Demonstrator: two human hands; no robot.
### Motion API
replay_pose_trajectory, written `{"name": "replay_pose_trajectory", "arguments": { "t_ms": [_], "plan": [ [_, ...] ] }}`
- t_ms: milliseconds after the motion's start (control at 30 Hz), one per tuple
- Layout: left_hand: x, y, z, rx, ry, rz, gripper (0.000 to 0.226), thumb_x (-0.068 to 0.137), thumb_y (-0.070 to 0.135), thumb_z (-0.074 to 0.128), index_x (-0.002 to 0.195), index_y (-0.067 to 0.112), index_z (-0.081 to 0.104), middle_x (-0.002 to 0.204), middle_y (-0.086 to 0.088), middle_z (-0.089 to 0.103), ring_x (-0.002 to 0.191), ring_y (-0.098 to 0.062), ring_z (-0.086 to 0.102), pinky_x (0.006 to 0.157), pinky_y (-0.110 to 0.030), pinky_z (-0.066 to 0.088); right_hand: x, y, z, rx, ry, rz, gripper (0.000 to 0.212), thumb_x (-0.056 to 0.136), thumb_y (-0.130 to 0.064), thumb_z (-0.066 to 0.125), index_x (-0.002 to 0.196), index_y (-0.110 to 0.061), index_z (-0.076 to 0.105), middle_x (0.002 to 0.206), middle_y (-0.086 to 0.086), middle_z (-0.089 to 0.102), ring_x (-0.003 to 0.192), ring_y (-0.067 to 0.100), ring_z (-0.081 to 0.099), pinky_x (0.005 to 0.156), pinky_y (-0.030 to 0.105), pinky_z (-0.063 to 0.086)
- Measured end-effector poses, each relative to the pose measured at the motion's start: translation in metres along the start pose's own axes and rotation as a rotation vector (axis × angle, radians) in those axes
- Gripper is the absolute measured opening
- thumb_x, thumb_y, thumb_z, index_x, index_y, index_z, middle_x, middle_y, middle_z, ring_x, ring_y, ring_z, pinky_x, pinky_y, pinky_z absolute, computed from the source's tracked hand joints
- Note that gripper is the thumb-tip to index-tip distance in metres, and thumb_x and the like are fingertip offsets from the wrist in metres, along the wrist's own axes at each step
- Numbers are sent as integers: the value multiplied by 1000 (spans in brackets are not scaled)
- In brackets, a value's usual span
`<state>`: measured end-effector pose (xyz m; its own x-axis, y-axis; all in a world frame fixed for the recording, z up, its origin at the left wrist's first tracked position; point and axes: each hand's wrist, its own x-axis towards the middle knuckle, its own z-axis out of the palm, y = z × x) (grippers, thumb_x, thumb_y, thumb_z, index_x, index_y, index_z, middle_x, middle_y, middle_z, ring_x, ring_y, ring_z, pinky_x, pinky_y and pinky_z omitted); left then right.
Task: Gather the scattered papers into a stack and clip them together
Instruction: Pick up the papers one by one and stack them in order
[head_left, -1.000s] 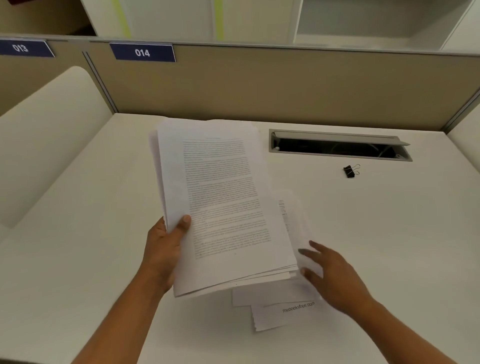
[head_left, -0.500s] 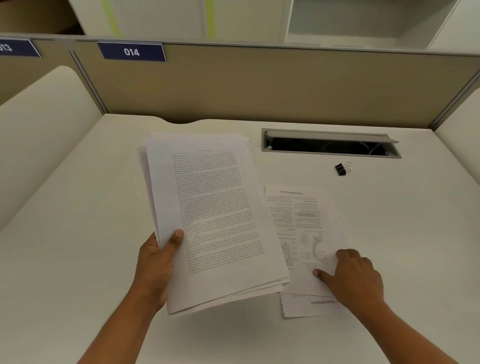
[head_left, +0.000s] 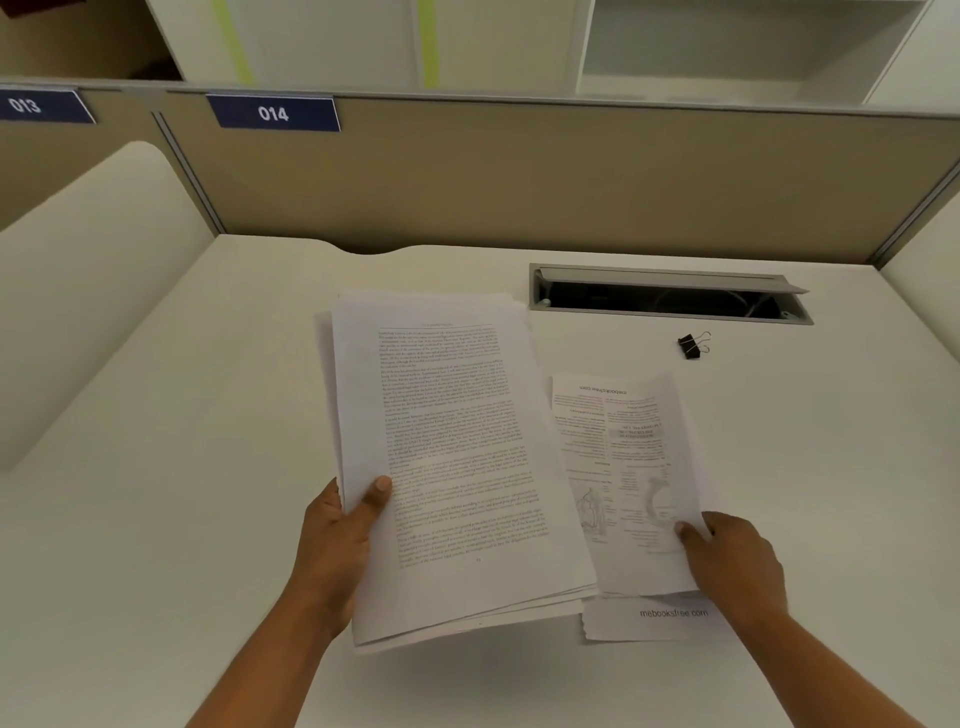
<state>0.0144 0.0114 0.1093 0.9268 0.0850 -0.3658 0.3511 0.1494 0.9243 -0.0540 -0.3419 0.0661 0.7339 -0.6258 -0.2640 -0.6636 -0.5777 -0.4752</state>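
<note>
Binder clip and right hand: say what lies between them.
Head view: a loose printed sheet, pinched at its near corner by the right hand, then bare desk up to the binder clip.

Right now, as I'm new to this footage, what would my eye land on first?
The stack of papers in the middle, gripped by the left hand at its near left edge. Right of it, the right hand pinches a loose sheet over a second sheet on the desk. A black clip lies alone farther back, near the cable slot.
</note>
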Motion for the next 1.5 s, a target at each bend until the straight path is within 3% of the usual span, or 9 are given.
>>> {"name": "replay_pose_trajectory", "arguments": {
  "t_ms": [300, 367, 467, 600, 667, 833, 1133, 1333, 1500],
  "plan": [
    [9, 0, -4, 25, 22, -10, 17, 97, 24, 63, 112, 23, 70, 99, 2, 81, 86, -22, 77, 63, -33, 62, -10, -2, -42, 706, 51, 96, 23, 96, -19, 62, 112, -5, 70, 87, 6, 71, 75, 25, 65, 69, 35, 52],
    [11, 0, -4, 28, 22, -11, 18, 97, 24, 62, 114, 22, 70, 102, 0, 80, 90, -24, 77, 67, -35, 63, -18, -11, -56, 878, 40, 98, 19, 97, -20, 61, 110, -8, 69, 91, 7, 72, 77, 23, 66, 64, 31, 52],
    [12, 1, -1, 26, 1, -9, 16, 98, 23, 61, 111, 22, 69, 98, 2, 81, 85, -20, 78, 64, -32, 63, -32, -27, -72, 1020, -48, 39, 15, 93, -24, 64, 92, -12, 73, 86, 5, 79, 70, 17, 74, 53, 26, 60],
    [11, 1, 10, 14, -41, -29, 18, 97, 24, 62, 114, 20, 68, 99, 1, 81, 84, -21, 78, 63, -32, 63, -44, -45, -70, 1006, -136, -67, 40, 58, -46, 75, 84, -17, 80, 87, 7, 80, 76, 20, 77, 68, 32, 63],
    [10, 3, 18, 13, -74, -35, 21, 97, 25, 62, 117, 19, 67, 103, -3, 80, 89, -25, 78, 68, -37, 63, -48, -54, -60, 975, -151, -90, 43, 63, -45, 74, 89, -11, 79, 90, 10, 80, 82, 28, 77, 71, 37, 64],
    [5, 4, 36, 14, -123, -45, 22, 97, 26, 62, 116, 17, 67, 102, -5, 80, 89, -25, 78, 70, -38, 63, -57, -71, -30, 946, -164, -81, 14, 90, -20, 69, 95, -9, 77, 92, 8, 80, 87, 30, 76, 84, 49, 59],
    [-9, 6, 53, -6, -147, -59, 25, 100, 37, 55, 115, 23, 70, 101, -1, 80, 89, -20, 78, 69, -34, 63, -66, -78, -18, 873, -206, -101, 13, 84, -13, 76, 94, -10, 69, 92, 2, 80, 76, 22, 76, 65, 36, 59],
    [-10, 8, 55, -18, -142, -60, 35, 103, 40, 45, 118, 20, 69, 106, -1, 80, 96, -20, 77, 76, -34, 63, -64, -80, -26, 748, -299, -142, 20, 81, -11, 79, 90, -1, 65, 85, 5, 80, 74, 25, 77, 66, 40, 62],
    [-12, 12, 57, 3, -187, -27, 38, 96, 48, 45, 113, 26, 71, 103, 1, 80, 93, -18, 77, 76, -34, 63, -61, -83, -31, 805, -303, -163, 14, 85, -13, 74, 99, -13, 75, 95, -3, 80, 81, 23, 77, 73, 39, 62]
  ]
}}
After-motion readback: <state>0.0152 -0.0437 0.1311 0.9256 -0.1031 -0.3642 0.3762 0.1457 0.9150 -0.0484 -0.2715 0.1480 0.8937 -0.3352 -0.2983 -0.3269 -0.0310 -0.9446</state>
